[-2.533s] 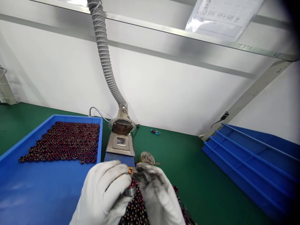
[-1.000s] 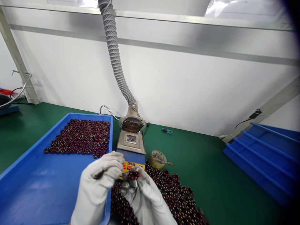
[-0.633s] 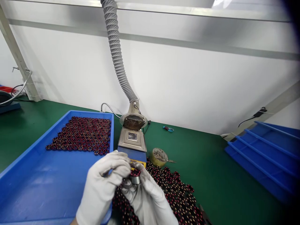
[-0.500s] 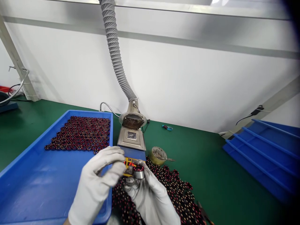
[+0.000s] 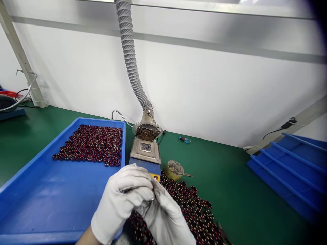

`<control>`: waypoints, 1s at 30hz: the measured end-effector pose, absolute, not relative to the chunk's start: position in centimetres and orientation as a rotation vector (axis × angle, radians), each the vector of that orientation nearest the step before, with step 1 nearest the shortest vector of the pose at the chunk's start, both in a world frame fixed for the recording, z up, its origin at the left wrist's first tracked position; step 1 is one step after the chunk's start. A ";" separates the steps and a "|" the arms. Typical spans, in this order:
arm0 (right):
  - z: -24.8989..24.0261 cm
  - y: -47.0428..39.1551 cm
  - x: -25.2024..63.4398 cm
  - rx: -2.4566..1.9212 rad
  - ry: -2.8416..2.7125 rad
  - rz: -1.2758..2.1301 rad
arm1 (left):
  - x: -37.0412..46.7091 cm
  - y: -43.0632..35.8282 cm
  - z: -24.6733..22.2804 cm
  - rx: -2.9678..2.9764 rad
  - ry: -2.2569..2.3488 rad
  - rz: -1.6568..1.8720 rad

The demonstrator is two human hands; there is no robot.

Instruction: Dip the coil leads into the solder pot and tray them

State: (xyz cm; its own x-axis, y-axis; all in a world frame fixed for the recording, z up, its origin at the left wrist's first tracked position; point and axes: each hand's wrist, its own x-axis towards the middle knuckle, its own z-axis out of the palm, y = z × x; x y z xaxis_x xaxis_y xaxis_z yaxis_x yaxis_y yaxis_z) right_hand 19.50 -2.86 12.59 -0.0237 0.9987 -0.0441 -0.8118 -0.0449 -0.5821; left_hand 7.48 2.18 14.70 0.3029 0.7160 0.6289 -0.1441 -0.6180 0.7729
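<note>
In front of the blue heated unit, both of my white-gloved hands meet with fingertips pressed together. My right hand [image 5: 166,211] is cupped, its fingers closed around a small round coil-like part in a metal ring, now almost wholly covered. Only a sliver of metal shows between the gloves. My left hand [image 5: 125,200] reaches over from the left, fingers bent and closed against the same spot. Beneath and to the right of the hands lies a heap of small round coil-like parts [image 5: 190,200], black with red and copper-coloured spots.
A blue tray [image 5: 58,197] at left holds closely packed rows of similar parts [image 5: 93,143]. Behind my hands stands a solder-pot-like unit [image 5: 145,153] under a grey extraction hose [image 5: 131,61]. A round tin [image 5: 174,170] with a tool sits beside it. Blue trays [image 5: 286,170] lean at right.
My left hand has moved right and closed over the part in my right hand, which was visible before. The view has shifted slightly.
</note>
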 end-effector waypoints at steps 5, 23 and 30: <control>12.6 -2.9 19.6 -0.449 -0.429 1.622 | 7.0 2.1 14.7 1.392 0.648 1.561; 12.4 -1.9 20.1 -0.583 -0.592 1.491 | 6.3 1.7 15.7 1.152 0.758 1.326; 10.3 -1.8 19.2 -0.940 -1.239 0.042 | 8.4 1.8 14.8 1.212 0.640 0.936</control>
